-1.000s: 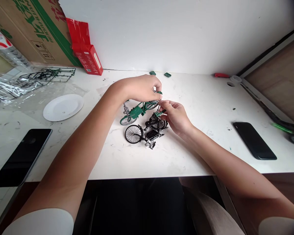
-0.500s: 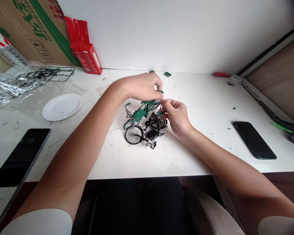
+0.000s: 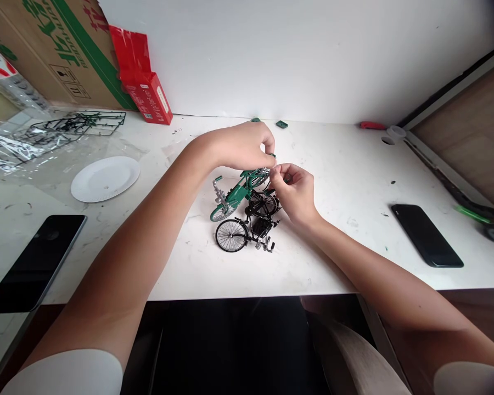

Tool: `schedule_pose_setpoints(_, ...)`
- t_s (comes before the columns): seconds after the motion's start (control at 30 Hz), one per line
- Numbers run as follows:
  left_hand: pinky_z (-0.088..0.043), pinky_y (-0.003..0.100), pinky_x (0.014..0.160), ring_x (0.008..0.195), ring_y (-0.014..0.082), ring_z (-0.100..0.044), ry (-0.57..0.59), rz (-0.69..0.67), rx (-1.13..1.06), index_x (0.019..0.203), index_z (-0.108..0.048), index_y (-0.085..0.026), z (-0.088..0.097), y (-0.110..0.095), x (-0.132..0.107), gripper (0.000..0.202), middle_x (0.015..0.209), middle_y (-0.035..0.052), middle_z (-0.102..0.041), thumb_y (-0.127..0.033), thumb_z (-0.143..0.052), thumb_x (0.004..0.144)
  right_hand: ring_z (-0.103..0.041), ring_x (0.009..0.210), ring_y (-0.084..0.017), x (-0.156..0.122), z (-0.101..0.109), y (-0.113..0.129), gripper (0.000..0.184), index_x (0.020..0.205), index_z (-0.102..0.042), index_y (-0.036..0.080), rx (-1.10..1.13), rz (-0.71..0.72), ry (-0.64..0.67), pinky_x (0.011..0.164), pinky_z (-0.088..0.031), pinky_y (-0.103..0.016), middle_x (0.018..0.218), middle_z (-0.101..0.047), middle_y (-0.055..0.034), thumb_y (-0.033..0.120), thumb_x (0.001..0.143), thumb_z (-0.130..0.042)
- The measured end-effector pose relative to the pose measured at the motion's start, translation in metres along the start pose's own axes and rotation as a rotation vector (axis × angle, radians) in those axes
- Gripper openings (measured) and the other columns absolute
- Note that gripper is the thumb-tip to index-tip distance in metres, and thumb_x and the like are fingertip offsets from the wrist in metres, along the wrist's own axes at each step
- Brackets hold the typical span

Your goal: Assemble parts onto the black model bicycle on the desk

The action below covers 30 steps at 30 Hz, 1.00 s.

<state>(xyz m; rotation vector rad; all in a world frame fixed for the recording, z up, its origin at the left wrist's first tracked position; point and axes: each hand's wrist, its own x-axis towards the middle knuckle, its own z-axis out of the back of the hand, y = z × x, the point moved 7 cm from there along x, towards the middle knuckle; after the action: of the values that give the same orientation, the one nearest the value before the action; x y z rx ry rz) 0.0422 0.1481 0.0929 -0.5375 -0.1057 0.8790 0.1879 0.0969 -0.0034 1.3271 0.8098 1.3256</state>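
Nearest the viewer, short of the fingers (image 3: 267, 160): front edge of white bench (image 3: 189, 274). Well to their L, dk. phone (image 3: 37, 263), flat; well to their R, black phone (image 3: 428, 236), also flat. Just short of the fingertips: black model bike (image 3: 261, 227), tipped over, hndlbr. toward viewer, rear wheel near R fingers. At the fingertips: green model bike (image 3: 237, 195), tilted, front wheel to near L, rear end betw. both hands; overlaps the black one in view, contact unclear. R hand (image 3: 298, 192): fingers curled, thumb & index tips together at bike's rear; small green pc. (image 3: 288, 178) shows by them, but whether gripped, can't tell. L hand (image 3: 247, 145), arched from above: thumb & index pinching rear end of green bike. Left of the fingers, apart: white plate (image 3: 94, 181); farther L, clear plastic wrap (image 3: 8, 145) w/ dk. sprues (image 3: 88, 120). Beyond the fingers: two loose green pcs. (image 3: 282, 124) by the white panel (image 3: 271, 60); far R, red item (image 3: 372, 125), type unclear. Far L of fingers: red box (image 3: 150, 99), flap up, before printed carton (image 3: 74, 55); clear bottle (image 3: 8, 77) farthest L.
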Motion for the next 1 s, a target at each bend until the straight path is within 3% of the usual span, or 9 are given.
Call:
schedule_pose_setpoints(0.2,-0.036,0.036,0.070,0.085,0.0260,-0.065,-0.015,-0.002,-0.021,0.102,-0.082,-0.024,-0.0003,-0.0003,0.0002,0.031,0.084,0.0078,-0.072,-0.039,-0.073,0.077,-0.046,0.059,-0.010,0.0015,-0.0005,-0.0027,0.027,0.080,-0.068,0.022,-0.001,0.035,0.003,0.059,-0.040,-0.031,0.067,-0.061,0.0018,0.041,0.091,-0.082)
schedule_pose_setpoints(0.47,-0.036,0.037,0.073,0.084,0.0253,-0.062,-0.004,0.031,-0.041,0.106,-0.082,-0.020,-0.0038,0.0032,0.0045,0.033,0.089,0.0093,-0.072,-0.037,-0.073,0.078,-0.049,0.059,-0.011,0.0011,0.0000,-0.0073,0.033,0.082,-0.068,0.023,0.032,0.013,0.007,0.056,-0.043,-0.030,0.067,-0.062,0.0013,0.049,0.093,-0.084)
schedule_pose_setpoints(1.0,-0.033,0.038,0.074,0.082,0.0235,-0.059,0.005,0.027,-0.021,0.105,-0.080,-0.020,-0.0047,0.0005,0.0037,0.030,0.089,0.0087,-0.068,-0.036,-0.071,0.081,-0.050,0.062,-0.012,0.0005,0.0012,-0.0010,0.022,0.085,-0.066,0.023,-0.057,0.130,-0.024,0.060,-0.043,-0.032,0.069,-0.060,0.0019,0.039,0.093,-0.080)
